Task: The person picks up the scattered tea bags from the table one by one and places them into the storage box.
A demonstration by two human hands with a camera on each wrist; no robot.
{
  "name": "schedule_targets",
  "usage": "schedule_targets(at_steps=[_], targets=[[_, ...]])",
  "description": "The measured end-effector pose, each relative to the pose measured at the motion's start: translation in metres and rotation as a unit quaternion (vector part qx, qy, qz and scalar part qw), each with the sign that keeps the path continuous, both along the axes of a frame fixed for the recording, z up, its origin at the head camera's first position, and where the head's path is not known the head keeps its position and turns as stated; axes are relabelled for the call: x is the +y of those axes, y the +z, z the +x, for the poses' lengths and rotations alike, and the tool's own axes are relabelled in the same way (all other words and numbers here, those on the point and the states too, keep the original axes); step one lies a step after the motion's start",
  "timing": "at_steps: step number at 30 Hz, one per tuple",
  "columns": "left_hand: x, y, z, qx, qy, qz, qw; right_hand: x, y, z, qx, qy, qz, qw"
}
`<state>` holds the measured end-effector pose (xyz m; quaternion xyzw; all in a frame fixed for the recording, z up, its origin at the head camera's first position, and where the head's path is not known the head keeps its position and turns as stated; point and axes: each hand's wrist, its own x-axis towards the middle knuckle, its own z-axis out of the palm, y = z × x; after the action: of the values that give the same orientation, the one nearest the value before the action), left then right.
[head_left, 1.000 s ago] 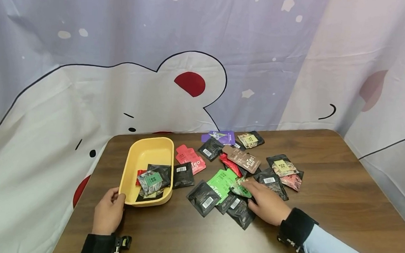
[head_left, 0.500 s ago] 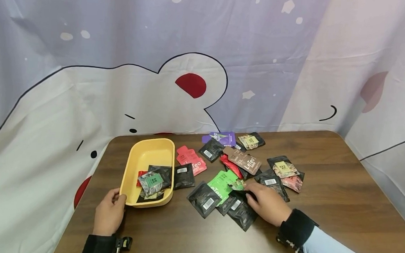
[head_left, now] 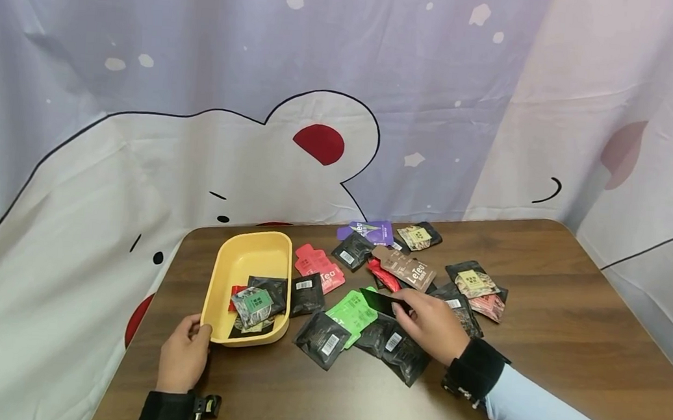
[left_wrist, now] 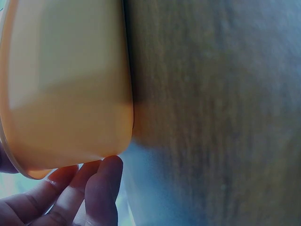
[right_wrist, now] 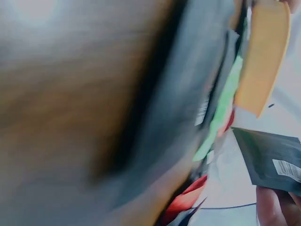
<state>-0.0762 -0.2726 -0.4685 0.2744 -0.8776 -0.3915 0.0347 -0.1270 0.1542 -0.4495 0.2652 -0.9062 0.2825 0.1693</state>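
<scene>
My left hand (head_left: 184, 355) grips the near left corner of a yellow plastic box (head_left: 251, 249). In the left wrist view, its fingers (left_wrist: 106, 186) lie against the box's outer wall. Several tea sachets are inside, with a green-labelled one (head_left: 254, 303) on top. My right hand (head_left: 435, 324) pinches a black tea sachet (head_left: 378, 301), raised and tilted over the pile; the right wrist view shows its barcode side (right_wrist: 268, 157). Below it lie a green LeTea card (head_left: 352, 314) and black sachets (head_left: 323, 340).
A black sachet (head_left: 307, 294) lies against the box's right side. Behind the pile are a pink card (head_left: 319, 267), a brown card (head_left: 405, 267), a red sachet (head_left: 384, 276) and a purple card (head_left: 377, 231). More sachets (head_left: 472, 279) lie right on the wooden table (head_left: 576, 305). A patterned curtain hangs behind.
My right hand has picked the green-fronted sachet up off the pile and turned its dark back into view. The green card and a black sachet slid slightly left. My left hand stays put.
</scene>
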Motion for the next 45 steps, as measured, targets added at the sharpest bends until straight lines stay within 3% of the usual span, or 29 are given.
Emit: schedule_targets(at_steps=[9,16,20,32,45], targets=[[0.001,-0.002,0.0,0.001,-0.001,0.0,1.0,-0.049,0.013,-0.013,0.025,0.084,-0.045,0.995],[0.001,-0.001,0.002,0.0,0.0,-0.002,1.0,-0.1,0.019,-0.023,0.07,0.148,-0.047,0.985],[0.0,-0.002,0.001,-0.003,0.001,-0.002,1.0,-0.127,0.023,-0.025,0.072,0.17,-0.042,0.982],[-0.001,-0.002,0.001,-0.003,-0.004,-0.006,1.0,-0.187,0.019,-0.018,0.02,0.201,0.02,0.979],[-0.001,0.0,0.0,0.0,-0.006,-0.004,1.0,-0.204,0.023,-0.018,0.003,0.196,0.037,0.98]])
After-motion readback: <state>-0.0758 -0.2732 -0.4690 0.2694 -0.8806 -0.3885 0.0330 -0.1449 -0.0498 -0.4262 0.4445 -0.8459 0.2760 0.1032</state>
